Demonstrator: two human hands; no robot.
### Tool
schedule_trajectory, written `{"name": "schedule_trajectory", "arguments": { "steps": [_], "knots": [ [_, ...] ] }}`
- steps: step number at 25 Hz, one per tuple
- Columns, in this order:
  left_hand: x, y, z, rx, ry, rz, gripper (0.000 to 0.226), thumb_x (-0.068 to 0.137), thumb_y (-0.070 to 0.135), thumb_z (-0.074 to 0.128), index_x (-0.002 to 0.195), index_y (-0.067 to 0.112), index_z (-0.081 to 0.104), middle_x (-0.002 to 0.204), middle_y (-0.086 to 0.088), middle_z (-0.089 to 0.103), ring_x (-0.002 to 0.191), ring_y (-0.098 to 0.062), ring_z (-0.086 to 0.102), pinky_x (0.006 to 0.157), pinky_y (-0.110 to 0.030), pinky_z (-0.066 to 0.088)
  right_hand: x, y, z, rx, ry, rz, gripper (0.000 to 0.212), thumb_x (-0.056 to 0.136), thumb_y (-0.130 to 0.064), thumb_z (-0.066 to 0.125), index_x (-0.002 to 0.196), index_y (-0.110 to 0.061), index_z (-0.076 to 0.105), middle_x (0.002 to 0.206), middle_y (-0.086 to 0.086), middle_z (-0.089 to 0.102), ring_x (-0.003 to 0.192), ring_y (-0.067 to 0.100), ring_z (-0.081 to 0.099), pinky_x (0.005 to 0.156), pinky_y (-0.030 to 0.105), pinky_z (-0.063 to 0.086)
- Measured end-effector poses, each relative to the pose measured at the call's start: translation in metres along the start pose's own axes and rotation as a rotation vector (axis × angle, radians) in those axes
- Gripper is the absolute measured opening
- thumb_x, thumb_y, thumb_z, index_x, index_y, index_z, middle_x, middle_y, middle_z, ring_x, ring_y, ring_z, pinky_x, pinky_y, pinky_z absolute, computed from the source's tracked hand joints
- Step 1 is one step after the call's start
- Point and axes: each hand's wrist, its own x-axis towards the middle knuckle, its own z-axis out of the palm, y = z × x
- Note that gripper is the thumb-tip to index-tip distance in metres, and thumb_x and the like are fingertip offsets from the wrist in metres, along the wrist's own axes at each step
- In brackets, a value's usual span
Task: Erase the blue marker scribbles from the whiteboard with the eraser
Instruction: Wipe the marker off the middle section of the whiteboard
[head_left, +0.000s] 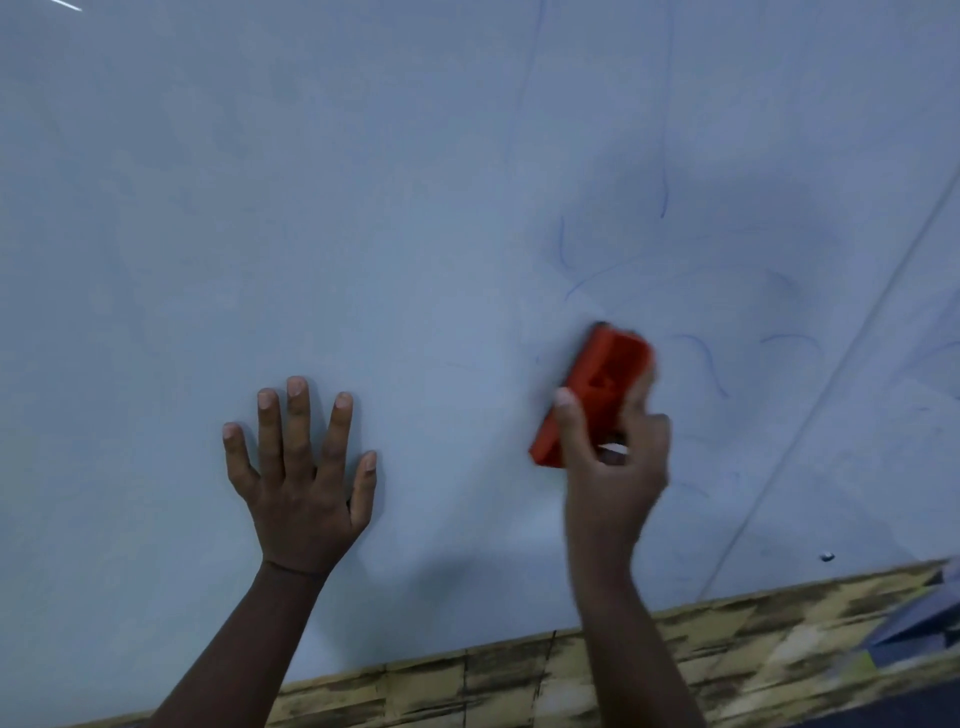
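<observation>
Two hands work at one whiteboard. The left hand lies flat on the board, all five fingers spread. To its right, the right hand grips one red eraser, held against the board (blurred). Several thin blue marker scribbles remain above and right of the eraser. A wood-patterned strip runs below the board.

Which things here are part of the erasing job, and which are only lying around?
Job: orange plastic eraser gripped by right hand; faint blue marker scribbles; white whiteboard; left hand resting flat on it.
Lying about: small pale speck; brick-pattern surface.
</observation>
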Motion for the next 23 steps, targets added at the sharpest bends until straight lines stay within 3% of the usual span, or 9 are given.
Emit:
{"name": "schedule_trajectory", "arguments": {
  "steps": [4,7,10,13,15,18,20,23],
  "knots": [
    [0.0,0.0,-0.001,0.004,-0.002,0.009,0.069,0.108,0.043,0.041,0.169,0.016,0.024,0.177,-0.014,0.009,0.164,-0.034,0.008,0.13,-0.059,0.005,-0.061,-0.03,0.026,-0.317,-0.355,-0.538,0.076,0.089,-0.054,0.071,0.157,-0.035,0.042,0.095,0.001,0.047,0.084,0.019,0.047,0.068,0.032,0.048],
    [0.0,-0.002,0.0,0.01,-0.005,0.027,0.069,0.108,0.044,0.041,0.169,0.016,0.024,0.177,-0.015,0.01,0.164,-0.035,0.008,0.13,-0.059,0.005,-0.052,-0.03,0.021,-0.371,-0.419,-0.715,0.075,0.089,-0.056,0.074,0.155,-0.036,0.045,0.092,0.003,0.051,0.08,0.019,0.048,0.059,0.036,0.049],
    [-0.002,-0.004,0.001,0.01,-0.003,0.032,0.071,0.105,0.042,0.046,0.168,0.015,0.025,0.177,-0.016,0.011,0.164,-0.036,0.009,0.13,-0.061,0.007,-0.009,-0.024,0.003,-0.394,-0.304,-0.613,0.077,0.086,-0.061,0.073,0.154,-0.036,0.047,0.09,0.0,0.048,0.077,0.019,0.052,0.059,0.031,0.046],
    [-0.003,-0.004,0.001,0.003,0.0,0.034,0.071,0.106,0.042,0.046,0.169,0.016,0.025,0.177,-0.015,0.011,0.164,-0.035,0.009,0.13,-0.06,0.007,0.029,0.002,-0.026,-0.294,-0.135,-0.295,0.067,0.085,-0.062,0.073,0.142,-0.028,0.062,0.088,0.0,0.05,0.072,0.014,0.057,0.063,0.036,0.054],
    [-0.004,-0.002,0.001,-0.001,0.004,0.027,0.07,0.107,0.042,0.045,0.169,0.017,0.024,0.177,-0.015,0.011,0.164,-0.035,0.009,0.13,-0.06,0.007,0.043,0.027,-0.044,-0.07,0.012,-0.017,0.053,0.086,-0.06,0.076,0.128,-0.027,0.069,0.08,0.0,0.05,0.066,0.007,0.051,0.066,0.039,0.055],
    [-0.005,-0.001,0.001,-0.001,0.01,0.029,0.069,0.108,0.042,0.045,0.169,0.016,0.025,0.177,-0.015,0.011,0.164,-0.035,0.009,0.13,-0.06,0.007,0.053,0.038,-0.053,0.166,0.098,0.291,0.074,0.087,-0.051,0.08,0.152,-0.031,0.05,0.068,-0.005,0.028,0.067,0.012,0.035,0.071,0.038,0.048],
    [-0.004,-0.002,0.001,0.008,0.004,0.028,0.069,0.108,0.042,0.044,0.169,0.017,0.024,0.177,-0.014,0.01,0.164,-0.035,0.008,0.13,-0.06,0.007,0.058,0.021,-0.042,0.207,0.115,0.294,0.075,0.086,-0.051,0.081,0.151,-0.029,0.052,0.066,-0.004,0.027,0.067,0.014,0.035,0.068,0.04,0.052],
    [-0.004,-0.001,0.002,0.01,-0.002,0.022,0.069,0.107,0.042,0.043,0.169,0.017,0.024,0.177,-0.014,0.01,0.164,-0.034,0.008,0.13,-0.06,0.007,0.045,-0.019,-0.008,0.028,0.078,0.02,0.059,0.085,-0.053,0.077,0.13,-0.016,0.067,0.073,-0.001,0.044,0.062,0.009,0.042,0.063,0.036,0.047]
  ]
}}
